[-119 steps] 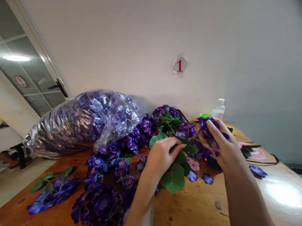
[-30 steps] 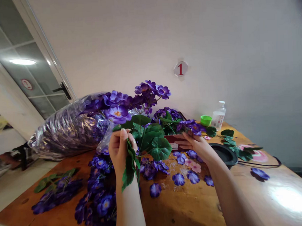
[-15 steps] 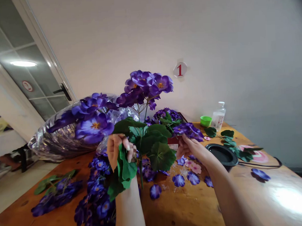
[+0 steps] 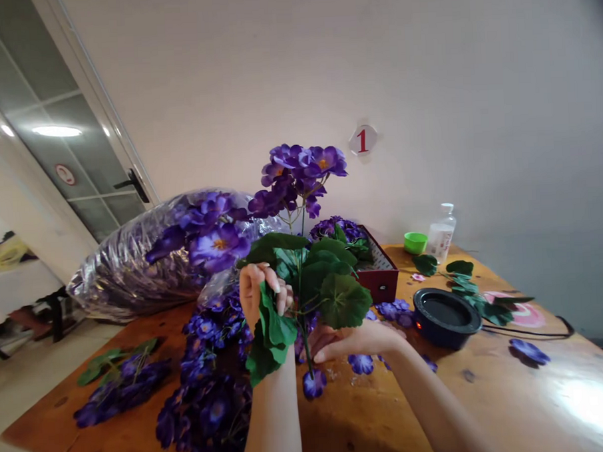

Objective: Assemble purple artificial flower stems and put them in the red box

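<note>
My left hand (image 4: 265, 287) is closed around the stems of an artificial flower bunch (image 4: 303, 272), held upright over the table. Purple blossoms (image 4: 299, 169) top it, another purple cluster (image 4: 217, 240) leans left, and broad green leaves (image 4: 345, 299) spread around the middle. Some green leaves (image 4: 273, 330) hang over my left wrist. Lower down, my right hand (image 4: 349, 340) lies beside the bare end of the stem, fingers stretched out and thumb apart; its fingertips are partly behind the stem and leaves. A loose purple petal piece (image 4: 314, 384) is just below the stem end.
Purple flowers heap on the table (image 4: 209, 390), with another sprig (image 4: 121, 390) at left. Behind stand a stuffed plastic bag (image 4: 128, 260) and a dark red box (image 4: 381, 279). A round black-topped pot (image 4: 448, 316) with a cord, green cup (image 4: 415, 242) and bottle (image 4: 440, 233) are at right.
My right hand has left the purple cluster by the box and moved down and left to the stem's lower end. The box now shows more. My left hand keeps its grip.
</note>
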Motion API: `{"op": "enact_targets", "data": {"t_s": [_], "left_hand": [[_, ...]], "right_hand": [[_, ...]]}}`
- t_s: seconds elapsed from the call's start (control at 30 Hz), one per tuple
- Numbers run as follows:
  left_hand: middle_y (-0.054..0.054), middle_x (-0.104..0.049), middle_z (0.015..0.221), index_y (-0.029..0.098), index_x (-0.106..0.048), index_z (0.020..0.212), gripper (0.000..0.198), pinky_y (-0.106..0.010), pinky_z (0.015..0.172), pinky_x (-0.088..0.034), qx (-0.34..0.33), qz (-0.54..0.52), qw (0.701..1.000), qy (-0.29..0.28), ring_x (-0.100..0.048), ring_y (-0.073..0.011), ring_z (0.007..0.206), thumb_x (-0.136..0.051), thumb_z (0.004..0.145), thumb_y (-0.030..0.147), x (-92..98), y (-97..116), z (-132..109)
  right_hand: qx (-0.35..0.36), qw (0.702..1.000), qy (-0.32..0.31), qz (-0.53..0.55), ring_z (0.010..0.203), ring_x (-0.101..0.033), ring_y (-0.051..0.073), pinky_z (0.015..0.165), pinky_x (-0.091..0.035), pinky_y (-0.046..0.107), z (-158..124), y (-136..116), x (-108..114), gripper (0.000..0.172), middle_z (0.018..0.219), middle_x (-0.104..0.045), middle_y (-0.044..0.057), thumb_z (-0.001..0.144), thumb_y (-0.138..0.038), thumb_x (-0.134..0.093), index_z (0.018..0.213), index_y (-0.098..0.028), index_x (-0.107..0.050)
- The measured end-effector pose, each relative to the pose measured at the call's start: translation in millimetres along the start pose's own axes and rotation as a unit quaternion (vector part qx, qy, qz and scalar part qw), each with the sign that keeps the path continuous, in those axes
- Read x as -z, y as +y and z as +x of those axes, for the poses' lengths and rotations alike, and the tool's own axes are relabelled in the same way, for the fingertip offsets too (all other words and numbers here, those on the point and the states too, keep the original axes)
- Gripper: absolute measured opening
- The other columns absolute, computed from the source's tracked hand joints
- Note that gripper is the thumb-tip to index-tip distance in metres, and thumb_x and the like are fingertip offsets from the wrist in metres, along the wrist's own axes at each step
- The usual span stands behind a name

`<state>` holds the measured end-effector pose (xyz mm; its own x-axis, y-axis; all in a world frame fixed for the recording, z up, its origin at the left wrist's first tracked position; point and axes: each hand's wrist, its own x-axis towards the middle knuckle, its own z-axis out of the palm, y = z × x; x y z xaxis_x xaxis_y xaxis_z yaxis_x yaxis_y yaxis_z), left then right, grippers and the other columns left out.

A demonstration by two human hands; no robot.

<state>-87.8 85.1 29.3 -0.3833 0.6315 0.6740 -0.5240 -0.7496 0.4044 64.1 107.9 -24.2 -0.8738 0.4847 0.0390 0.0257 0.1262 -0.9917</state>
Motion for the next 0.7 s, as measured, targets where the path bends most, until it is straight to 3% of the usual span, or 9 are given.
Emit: {"op": "enact_targets", "data": {"t_s": [0.13, 0.33, 0.47, 0.6, 0.63, 0.7], "left_hand": [[0.008, -0.050, 0.053, 0.018, -0.055, 0.075, 0.025, -0.011, 0.026, -0.022, 0.032, 0.002, 0.999, 0.019, -0.031, 0.0005, 0.028, -0.066, 0.081, 0.039, -5.6, -2.8, -0.9], [0.007, -0.052, 0.050, 0.018, -0.059, 0.074, 0.024, -0.013, 0.031, -0.024, 0.025, 0.060, 0.997, 0.037, -0.036, -0.0023, 0.033, -0.067, 0.079, 0.040, -13.7, -3.4, -5.8], [0.001, -0.061, 0.062, 0.017, -0.062, 0.076, 0.025, -0.017, 0.048, -0.040, 0.003, 0.188, 0.979, 0.076, -0.052, -0.0073, 0.053, -0.064, 0.081, 0.041, -10.4, -5.7, -5.4], [-0.004, -0.067, 0.083, 0.015, -0.064, 0.088, 0.027, -0.024, 0.069, -0.046, 0.015, 0.310, 0.947, 0.086, -0.060, -0.0142, 0.077, -0.060, 0.083, 0.042, -4.9, -10.7, -2.7], [-0.004, -0.065, 0.086, 0.016, -0.063, 0.093, 0.026, -0.025, 0.072, -0.045, -0.005, 0.320, 0.942, 0.098, -0.060, -0.0147, 0.080, -0.057, 0.085, 0.040, -5.1, -11.0, -3.2], [0.000, -0.059, 0.084, 0.019, -0.057, 0.097, 0.019, -0.025, 0.072, -0.044, -0.126, 0.326, 0.924, 0.152, -0.056, -0.0125, 0.077, -0.054, 0.088, 0.035, -8.4, -9.2, -6.4]], "right_hand": [[-0.027, 0.997, 0.073, 0.030, 0.075, -0.065, 0.017, 0.071, -0.054, 0.029, 2.9, 4.8, -7.5, 0.031, 0.078, -0.068, 0.000, 0.060, -0.041, -0.078, 0.076, -0.018, -0.067], [-0.009, 0.990, 0.130, 0.056, 0.077, -0.067, 0.019, 0.071, -0.055, 0.032, 7.8, 12.6, -7.2, 0.040, 0.085, -0.070, 0.003, 0.058, -0.040, -0.080, 0.086, -0.017, -0.065], [0.048, 0.981, 0.184, 0.024, 0.085, -0.066, 0.022, 0.076, -0.053, 0.035, 10.6, 13.0, -0.4, 0.037, 0.086, -0.070, 0.005, 0.063, -0.041, -0.077, 0.087, -0.016, -0.063], [0.105, 0.948, 0.276, -0.116, 0.078, -0.063, 0.021, 0.068, -0.051, 0.031, 14.9, 17.8, 9.0, 0.026, 0.077, -0.068, 0.004, 0.071, -0.040, -0.070, 0.077, -0.016, -0.062], [0.112, 0.936, 0.301, -0.146, 0.076, -0.062, 0.020, 0.067, -0.050, 0.030, 16.5, 20.1, 11.3, 0.024, 0.076, -0.067, 0.004, 0.072, -0.039, -0.068, 0.076, -0.016, -0.062], [0.116, 0.916, 0.340, -0.177, 0.076, -0.061, 0.020, 0.067, -0.049, 0.029, 20.1, 24.9, 15.3, 0.023, 0.077, -0.067, 0.004, 0.074, -0.038, -0.065, 0.079, -0.016, -0.062]]}}
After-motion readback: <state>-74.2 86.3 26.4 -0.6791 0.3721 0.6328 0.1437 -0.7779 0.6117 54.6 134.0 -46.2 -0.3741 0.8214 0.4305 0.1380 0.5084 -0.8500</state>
